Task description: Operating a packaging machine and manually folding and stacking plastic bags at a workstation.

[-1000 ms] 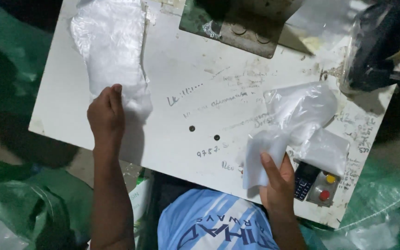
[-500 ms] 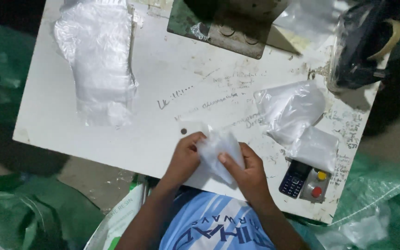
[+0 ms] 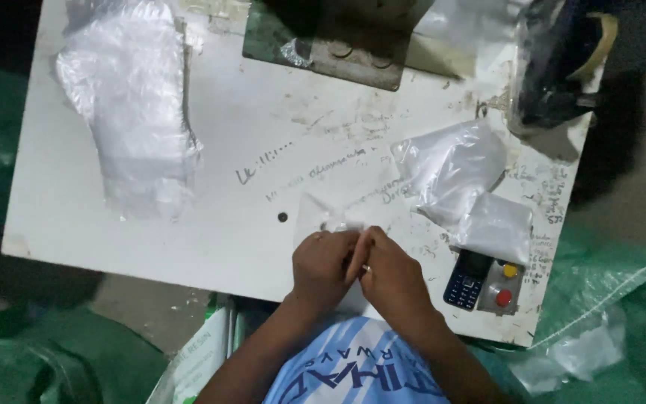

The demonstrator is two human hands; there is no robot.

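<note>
Both of my hands meet at the near edge of a white table [image 3: 248,239]. Between them lies a small clear plastic bag [image 3: 323,211], flat on the tabletop. My left hand [image 3: 323,263] and my right hand [image 3: 389,273] pinch its near edge with the fingertips, side by side and touching each other. A ring shows on my right hand. The bag reaches away from me towards the scribbled marks on the table.
A stack of clear plastic bags [image 3: 132,112] lies at the far left. More bags [image 3: 461,179] are piled at the right, beside a small phone [image 3: 466,278] and a button box [image 3: 502,286]. A dark metal machine base [image 3: 330,37] sits at the back. Green sacks [image 3: 622,314] surround the table.
My hands left the two side piles and came together at the near edge with one bag. That bag has since been laid flatter on the table.
</note>
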